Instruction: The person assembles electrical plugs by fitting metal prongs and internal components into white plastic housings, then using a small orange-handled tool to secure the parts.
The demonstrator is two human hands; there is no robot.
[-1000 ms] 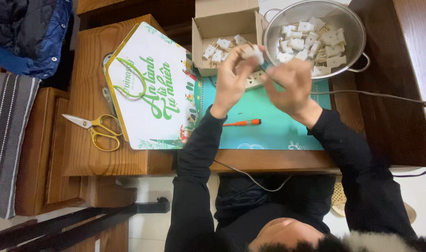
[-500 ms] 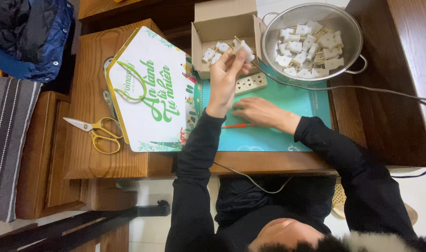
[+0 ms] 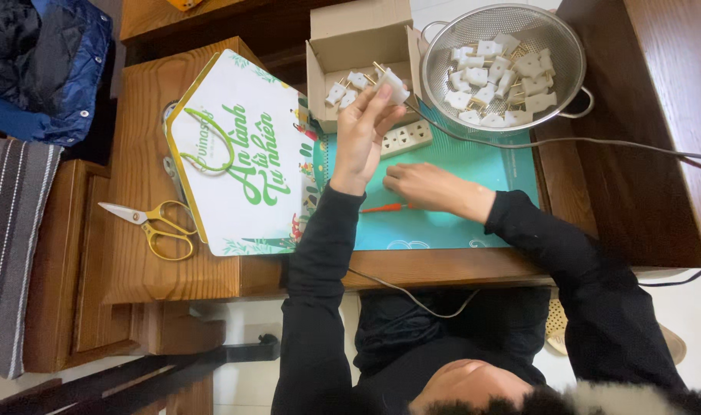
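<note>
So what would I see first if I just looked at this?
Probably the left hand holding a little white plug up over the cardboard box. Next, the shiny metal colander full of white plugs at the top right, and the yellow scissors on the wood at the left.

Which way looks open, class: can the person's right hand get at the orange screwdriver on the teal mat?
Probably yes. The right hand rests on the teal mat with its fingers right beside the orange screwdriver, and nothing lies between them.
</note>
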